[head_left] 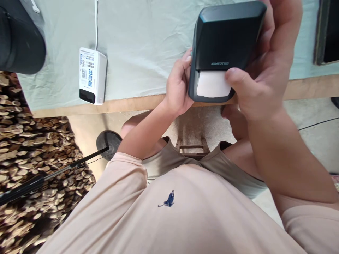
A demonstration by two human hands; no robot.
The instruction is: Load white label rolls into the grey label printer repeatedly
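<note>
A dark label printer (225, 42) marked NIIMBOT is held up over the near edge of the table, tilted toward me. At its lower end a blank white label (213, 84) shows in the slot. My left hand (179, 83) grips the printer's left side, its thumb along the edge and its other fingers partly hidden behind. Around the right side is my right hand (265, 67), its thumb resting on the label's right edge. The right hand's other fingers are mostly hidden behind the printer.
On the pale green cloth (137, 46) lies a white power bank (91, 76) with a white cable (96, 24). A black rounded object (21, 38) stands at far left, a dark framed object (327, 31) at far right. A pole stand (107, 144) and stacked firewood (39, 148) are lower left.
</note>
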